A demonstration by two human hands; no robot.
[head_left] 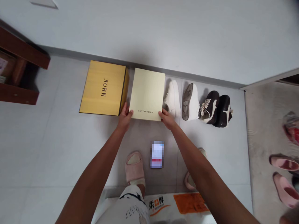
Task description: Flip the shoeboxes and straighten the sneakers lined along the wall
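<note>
Left grip (124, 117) and right grip (167, 119) closed on near corners of cream MEIZHIYUAN box (147, 93); long axis toward wall (149, 31).

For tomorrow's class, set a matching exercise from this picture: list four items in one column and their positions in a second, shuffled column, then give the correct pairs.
Items
1. Cream box marked MEIZHIYUAN
2. Gold box marked MMOK
3. Phone
4. White sneakers

Positions
A. On the floor between the left foot and right foot
B. Next to the cream box's right edge
C. Held at its lower corners by the left hand and right hand
D. Nearest the dark wooden shelf

Pairs: 1-C, 2-D, 3-A, 4-B
</note>
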